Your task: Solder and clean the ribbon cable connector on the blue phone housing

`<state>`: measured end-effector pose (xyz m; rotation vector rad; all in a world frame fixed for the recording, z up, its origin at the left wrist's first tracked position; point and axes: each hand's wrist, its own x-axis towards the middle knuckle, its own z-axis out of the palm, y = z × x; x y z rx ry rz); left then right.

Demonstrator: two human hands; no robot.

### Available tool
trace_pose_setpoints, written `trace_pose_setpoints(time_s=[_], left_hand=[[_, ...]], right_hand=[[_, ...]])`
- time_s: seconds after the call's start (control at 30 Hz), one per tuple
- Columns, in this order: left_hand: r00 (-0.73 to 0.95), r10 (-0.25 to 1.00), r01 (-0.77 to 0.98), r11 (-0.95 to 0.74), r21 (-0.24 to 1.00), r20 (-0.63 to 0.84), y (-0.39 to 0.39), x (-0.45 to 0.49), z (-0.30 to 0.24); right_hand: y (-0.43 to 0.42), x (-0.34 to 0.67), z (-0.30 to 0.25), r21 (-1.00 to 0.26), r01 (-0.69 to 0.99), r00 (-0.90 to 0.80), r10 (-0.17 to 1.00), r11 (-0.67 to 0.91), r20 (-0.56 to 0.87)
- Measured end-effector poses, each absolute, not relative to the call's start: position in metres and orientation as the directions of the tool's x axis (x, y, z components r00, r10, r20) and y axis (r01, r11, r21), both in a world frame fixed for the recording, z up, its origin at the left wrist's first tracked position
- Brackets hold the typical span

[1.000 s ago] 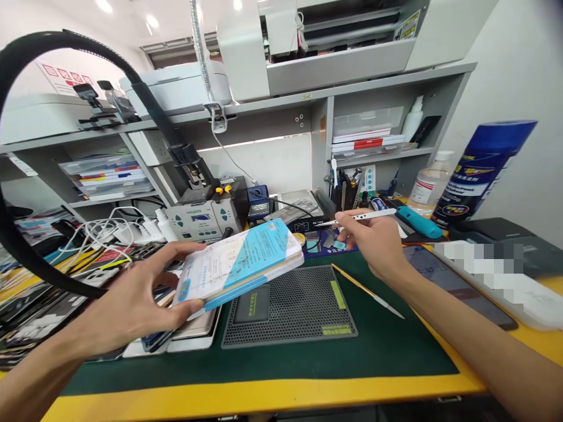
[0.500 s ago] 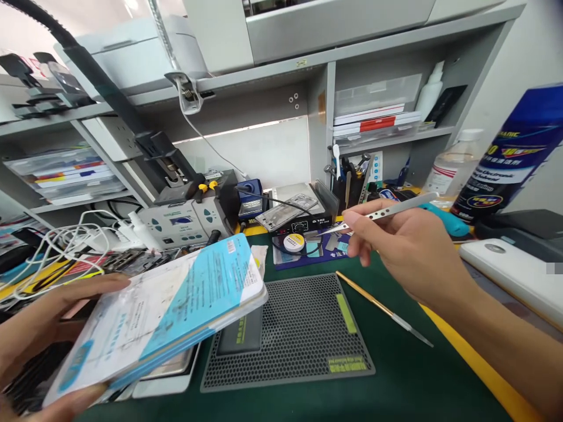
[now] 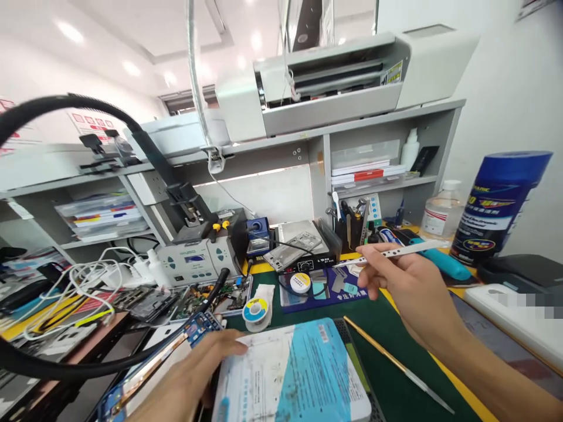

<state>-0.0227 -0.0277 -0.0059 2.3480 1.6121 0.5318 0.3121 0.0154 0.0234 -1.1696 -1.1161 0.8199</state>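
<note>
A flat blue-and-white case (image 3: 303,375) with printed text and dark smudges lies over the dark honeycomb mat (image 3: 377,410), covering most of it. My left hand (image 3: 197,366) grips the case by its left edge, thumb side hidden. Whether the case rests on the mat or hovers just above it, I cannot tell. Pinched in my right hand (image 3: 402,281) are silver tweezers (image 3: 411,249) with a row of holes, their tips pointing left. Below that hand, a slim tool with a gold handle (image 3: 382,350) lies on the green work surface (image 3: 409,334).
A solder spool (image 3: 255,310) stands behind the case. Bare circuit boards (image 3: 215,296) and a grey soldering station (image 3: 193,258) are at left, with a black hose crossing in front. At right stand a blue spray can (image 3: 495,205), a clear bottle (image 3: 440,217) and a white device (image 3: 514,319).
My left hand has brought the case rightward and down over the honeycomb mat, laying it flatter. My right hand keeps its hold on the tweezers. The view has tilted upward.
</note>
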Motion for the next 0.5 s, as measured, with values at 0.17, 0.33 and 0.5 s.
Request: trace_pose_setpoints(time_s=[0.17, 0.33, 0.5], left_hand=[[0.566, 0.824, 0.792, -0.548, 0.269, 0.015, -0.039, -0.028, 0.034], [0.447, 0.895, 0.837, -0.418, 0.354, 0.000, 0.011, 0.002, 0.074], [0.369, 0.928, 0.860, -0.362, 0.359, 0.054, 0.098, 0.037, 0.064]], right_hand=[[0.014, 0.310, 0.022, -0.976, 0.049, 0.268, 0.939, 0.210, 0.216], [0.020, 0.311, 0.019, -0.975, 0.069, 0.275, 0.935, 0.213, 0.224], [0.031, 0.319, 0.010, -0.974, 0.099, 0.303, 0.926, 0.204, 0.225]])
